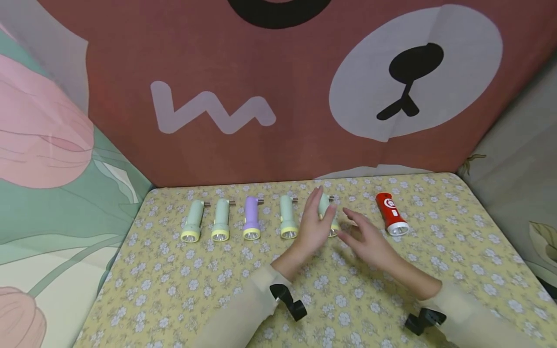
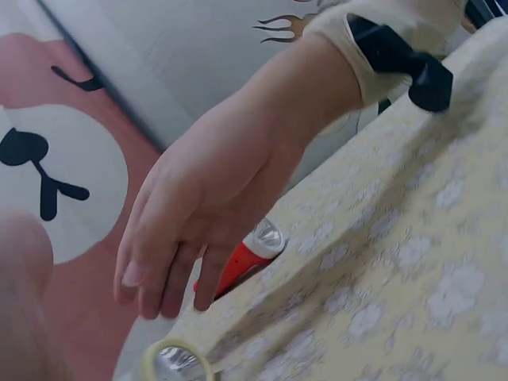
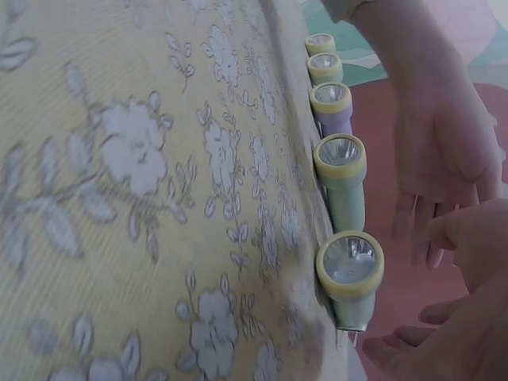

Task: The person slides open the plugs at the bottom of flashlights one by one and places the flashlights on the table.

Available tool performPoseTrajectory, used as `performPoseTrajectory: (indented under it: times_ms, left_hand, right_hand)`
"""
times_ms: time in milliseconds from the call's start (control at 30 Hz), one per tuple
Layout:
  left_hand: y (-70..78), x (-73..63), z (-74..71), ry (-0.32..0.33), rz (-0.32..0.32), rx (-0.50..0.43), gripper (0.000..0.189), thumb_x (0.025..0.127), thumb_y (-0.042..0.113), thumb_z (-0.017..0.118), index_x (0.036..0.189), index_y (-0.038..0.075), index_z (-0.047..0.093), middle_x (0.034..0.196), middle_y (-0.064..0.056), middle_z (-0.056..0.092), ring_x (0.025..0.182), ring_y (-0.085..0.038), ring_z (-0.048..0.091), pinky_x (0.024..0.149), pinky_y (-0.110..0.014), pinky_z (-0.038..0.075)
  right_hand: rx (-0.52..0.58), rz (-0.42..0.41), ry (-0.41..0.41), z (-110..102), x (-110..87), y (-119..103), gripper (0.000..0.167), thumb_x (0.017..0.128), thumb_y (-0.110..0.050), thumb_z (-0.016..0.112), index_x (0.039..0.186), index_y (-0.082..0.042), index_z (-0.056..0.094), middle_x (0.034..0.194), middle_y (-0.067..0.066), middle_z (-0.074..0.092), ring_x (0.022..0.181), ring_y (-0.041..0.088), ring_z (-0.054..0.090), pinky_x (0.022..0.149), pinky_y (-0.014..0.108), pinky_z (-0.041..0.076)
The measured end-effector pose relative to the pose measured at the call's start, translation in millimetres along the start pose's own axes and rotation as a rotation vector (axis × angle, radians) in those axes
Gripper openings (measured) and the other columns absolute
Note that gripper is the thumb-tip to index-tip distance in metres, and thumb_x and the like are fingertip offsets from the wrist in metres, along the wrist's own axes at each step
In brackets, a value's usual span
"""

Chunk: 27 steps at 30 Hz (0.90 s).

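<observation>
My left hand (image 1: 312, 224) hovers over a mint-green flashlight (image 1: 324, 205) with a yellow rim, partly hiding it in the head view. My right hand (image 1: 370, 244) is on the other side of this flashlight, thumb and fingers spread. Both hands hold nothing, and their palms face each other. In the right wrist view, the same flashlight (image 3: 350, 274) lies beside the fingertips of my right hand (image 3: 452, 333). To the right of my right hand lies a red flashlight (image 1: 390, 212) with a white head.
Left of my hands, a row continues with a green flashlight (image 1: 287, 215), a purple flashlight (image 1: 251, 215) and two more green ones, a nearer one (image 1: 221, 217) and an end one (image 1: 193, 220). Metal prongs stick out near their tops. A flowered cloth (image 1: 174, 299) covers the table; a bear-print curtain (image 1: 217, 159) hangs behind.
</observation>
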<state>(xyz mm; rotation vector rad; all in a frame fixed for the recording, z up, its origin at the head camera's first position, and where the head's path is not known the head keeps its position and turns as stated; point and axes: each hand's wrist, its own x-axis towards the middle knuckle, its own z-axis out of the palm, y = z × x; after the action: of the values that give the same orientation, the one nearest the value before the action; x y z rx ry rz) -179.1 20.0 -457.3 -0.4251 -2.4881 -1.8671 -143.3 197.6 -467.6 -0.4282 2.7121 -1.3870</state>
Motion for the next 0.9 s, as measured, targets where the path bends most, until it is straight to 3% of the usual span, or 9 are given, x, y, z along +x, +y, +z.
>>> performPoseTrajectory:
  times_ms: [200,400,633,833,900]
  left_hand:
    - [9.5,3.7,-8.6,-0.115,0.029,0.156,0.066,0.110,0.042,0.042,0.164,0.011,0.018,0.170,-0.011,0.011,0.155,-0.030,0.011,0.123,-0.054,0.021]
    - [13.2,8.4,-6.9,-0.184,0.004,0.183,0.067,0.110,0.044,0.041,0.164,0.015,0.016,0.170,-0.009,0.010,0.156,-0.028,0.011,0.123,-0.054,0.020]
    - [14.3,20.2,8.4,-0.231,0.010,0.186,0.066,0.110,0.038,0.044,0.163,0.009,0.019,0.169,-0.015,0.009,0.156,-0.032,0.006,0.122,-0.057,0.020]
    - [20.8,31.8,22.0,-0.277,0.004,0.192,0.065,0.110,0.041,0.041,0.164,0.011,0.018,0.170,-0.014,0.009,0.156,-0.028,0.006,0.124,-0.053,0.020]
    - [22.2,35.7,27.7,-0.291,-0.001,0.194,0.066,0.110,0.043,0.040,0.164,0.012,0.018,0.170,-0.013,0.010,0.156,-0.028,0.008,0.124,-0.052,0.020]
  right_hand:
    - [-0.183,-0.059,0.012,-11,-10.8,-3,0.075,0.102,-0.030,0.066,0.159,0.000,0.028,0.162,0.025,0.027,0.146,0.050,0.027,0.107,0.072,0.034]
    - [-0.233,-0.089,0.068,-24,-17.2,0,0.078,0.098,-0.024,0.071,0.159,0.000,0.028,0.161,0.027,0.027,0.147,0.051,0.023,0.106,0.075,0.032]
    - [-0.227,-0.083,0.122,-38,-21.6,10,0.080,0.098,-0.022,0.071,0.160,0.001,0.025,0.160,0.030,0.026,0.144,0.054,0.026,0.101,0.078,0.033]
    - [-0.219,-0.058,0.145,-51,-24.1,18,0.082,0.099,-0.024,0.071,0.159,0.004,0.023,0.158,0.034,0.026,0.141,0.057,0.028,0.098,0.078,0.035]
    - [-0.218,-0.049,0.164,-55,-24.7,22,0.082,0.098,-0.023,0.071,0.158,0.007,0.024,0.156,0.036,0.028,0.135,0.058,0.035,0.095,0.077,0.040]
